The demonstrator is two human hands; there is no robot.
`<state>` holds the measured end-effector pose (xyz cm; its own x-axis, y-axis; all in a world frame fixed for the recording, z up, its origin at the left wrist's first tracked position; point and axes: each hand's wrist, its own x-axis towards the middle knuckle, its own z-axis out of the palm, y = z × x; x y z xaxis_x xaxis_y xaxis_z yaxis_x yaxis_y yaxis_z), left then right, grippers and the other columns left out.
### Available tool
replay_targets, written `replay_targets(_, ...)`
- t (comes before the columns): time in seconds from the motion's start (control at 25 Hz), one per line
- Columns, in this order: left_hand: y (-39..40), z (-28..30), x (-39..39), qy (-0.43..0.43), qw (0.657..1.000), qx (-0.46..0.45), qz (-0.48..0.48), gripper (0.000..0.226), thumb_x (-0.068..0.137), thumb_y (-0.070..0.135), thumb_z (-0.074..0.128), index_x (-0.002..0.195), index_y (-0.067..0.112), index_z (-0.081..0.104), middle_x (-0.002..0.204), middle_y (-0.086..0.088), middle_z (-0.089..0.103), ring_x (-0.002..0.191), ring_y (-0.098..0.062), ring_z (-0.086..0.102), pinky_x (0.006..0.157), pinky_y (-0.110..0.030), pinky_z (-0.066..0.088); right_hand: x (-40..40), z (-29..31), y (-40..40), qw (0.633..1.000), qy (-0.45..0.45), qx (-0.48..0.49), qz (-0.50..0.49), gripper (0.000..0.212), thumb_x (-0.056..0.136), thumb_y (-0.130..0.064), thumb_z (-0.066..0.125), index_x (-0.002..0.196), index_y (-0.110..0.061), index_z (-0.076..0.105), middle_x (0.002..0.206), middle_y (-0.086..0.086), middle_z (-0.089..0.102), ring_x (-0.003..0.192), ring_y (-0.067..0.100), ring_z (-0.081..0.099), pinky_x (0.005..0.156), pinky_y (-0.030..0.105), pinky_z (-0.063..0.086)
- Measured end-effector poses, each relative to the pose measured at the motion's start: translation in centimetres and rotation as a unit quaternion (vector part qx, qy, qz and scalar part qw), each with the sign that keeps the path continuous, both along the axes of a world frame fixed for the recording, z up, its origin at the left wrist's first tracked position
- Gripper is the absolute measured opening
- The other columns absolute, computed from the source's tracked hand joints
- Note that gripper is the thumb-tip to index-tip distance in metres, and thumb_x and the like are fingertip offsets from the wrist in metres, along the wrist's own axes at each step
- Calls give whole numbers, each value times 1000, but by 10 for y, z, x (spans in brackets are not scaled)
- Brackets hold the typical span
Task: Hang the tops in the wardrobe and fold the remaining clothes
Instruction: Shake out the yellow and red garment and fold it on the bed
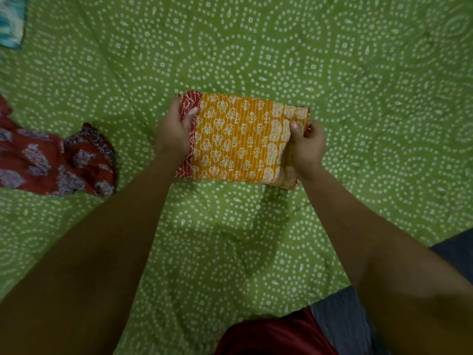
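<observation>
A folded orange garment point(236, 139) with white block print and a red border lies as a neat rectangle in the middle of the green bedspread point(256, 47). My left hand point(174, 131) grips its left, red-bordered end, thumb on top. My right hand point(305, 147) pinches its right end, thumb on top and fingers curled round the edge. A crumpled dark red garment point(58, 162) with grey-blue floral print lies unfolded at the left, apart from both hands.
A teal and white patterned cloth point(11, 20) shows at the top left corner. Red and dark blue fabric point(320, 329) sits at the bottom edge near my body. The bedspread stretches out on all sides.
</observation>
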<state>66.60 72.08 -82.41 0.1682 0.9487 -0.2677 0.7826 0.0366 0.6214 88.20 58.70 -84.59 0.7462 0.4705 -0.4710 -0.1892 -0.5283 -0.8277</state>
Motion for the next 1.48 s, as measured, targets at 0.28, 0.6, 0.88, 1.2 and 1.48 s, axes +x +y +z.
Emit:
replay_targets(0.28,-44,6,34,224,927,250,-165,49,102,38,34,147,19,31,151,-3,35,141,-20,29,117,-43,18,-60,34,24,914,-370,-53,154,40,99,-16,41,138,-5,43,141,10,46,134,21,37,115,36,25)
replay_targets(0.6,-13,-50,34,282,856,187,-391,68,97,41,21,152,14,-9,160,-4,-12,147,-22,-13,119,-43,-6,-71,-40,52,812,-379,-169,411,60,102,-40,13,153,-15,-4,161,4,-10,147,19,-14,119,40,-11)
replay_targets(0.88,-20,-43,8,256,930,162,-209,71,99,56,20,153,13,-1,160,-9,-2,148,-27,-3,120,-45,0,-61,-38,23,799,-430,-205,366,70,100,-53,13,153,-10,-2,161,6,-6,148,21,-8,120,44,-3)
replay_targets(1.2,-24,-35,-28,290,926,59,-233,74,97,57,8,150,9,-13,159,-10,-14,146,-25,-12,120,-44,-2,-49,-24,-28,924,-256,-240,150,78,95,-57,37,151,-9,13,157,12,16,144,27,15,118,43,14)
replay_targets(1.48,-17,41,-27,245,949,-25,-197,77,97,56,30,152,18,-8,161,-5,-2,147,-27,2,119,-51,4,-8,65,-3,944,300,-110,82,24,82,-11,68,103,-2,61,108,18,67,88,30,65,90,46,53)
